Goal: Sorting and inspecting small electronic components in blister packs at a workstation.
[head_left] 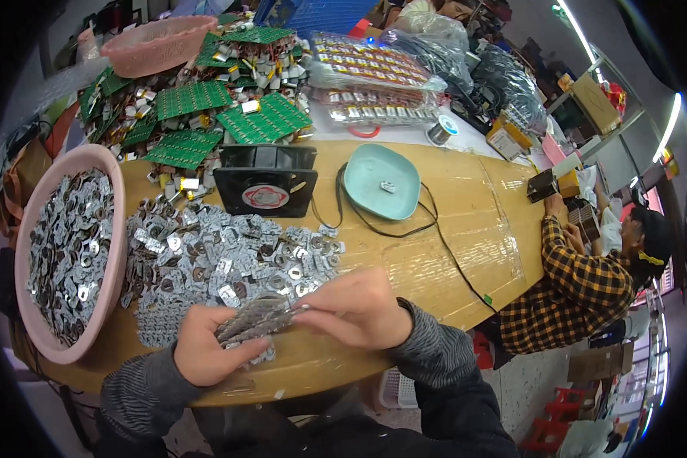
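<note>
Over the table's near edge, my left hand (206, 347) grips a thin grey panel (256, 319) made up of small pieces, thumb in front and fingers behind. At the panel's right end, the fingertips of my right hand (359, 309) are pinched together; what sits between them is too small to make out. Just beyond my hands spreads a heap of small grey-and-silver parts (221, 256), several with round metal discs. Beside my left hand, similar parts (160, 320) lie in close rows.
A pink basin (118, 244) of such parts stands left. Behind the heap are a black fan (266, 183) and a teal dish (382, 164) with one piece. Green circuit boards (191, 99) and a solder spool (440, 131) lie farther back. A co-worker (588, 275) sits right.
</note>
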Tool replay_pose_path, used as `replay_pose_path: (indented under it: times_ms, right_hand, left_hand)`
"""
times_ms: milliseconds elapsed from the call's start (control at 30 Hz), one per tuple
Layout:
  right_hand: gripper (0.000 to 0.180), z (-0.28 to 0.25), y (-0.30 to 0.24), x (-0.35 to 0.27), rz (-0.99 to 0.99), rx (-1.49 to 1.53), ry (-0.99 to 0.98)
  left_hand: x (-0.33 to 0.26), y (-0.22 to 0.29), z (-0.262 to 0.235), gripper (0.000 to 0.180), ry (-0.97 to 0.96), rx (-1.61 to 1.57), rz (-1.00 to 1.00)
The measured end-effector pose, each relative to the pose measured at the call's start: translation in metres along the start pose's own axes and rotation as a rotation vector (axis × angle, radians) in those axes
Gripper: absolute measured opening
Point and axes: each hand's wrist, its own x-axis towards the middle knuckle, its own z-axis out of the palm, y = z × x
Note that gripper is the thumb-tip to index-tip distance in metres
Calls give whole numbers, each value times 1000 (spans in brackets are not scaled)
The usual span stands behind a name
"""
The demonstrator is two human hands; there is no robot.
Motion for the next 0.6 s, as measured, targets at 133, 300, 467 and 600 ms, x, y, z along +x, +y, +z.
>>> replay_pose_path:
  times_ms: [133, 300, 467, 600]
  right_hand:
    - [16, 2, -11, -3, -87, -262, 60]
    - [9, 6, -12, -1, -50, -187, 116]
    - [12, 3, -16, -2, 559, 557, 34]
    - [12, 2, -23, 2, 612, 569, -9]
  left_hand:
    - [-3, 3, 14, 15, 137, 69, 71]
    - [0, 1, 11, 10, 228, 229, 361]
    - [-3, -13, -2, 48, 208, 585, 769]
    - [-7, -13, 0, 56, 226, 669, 819]
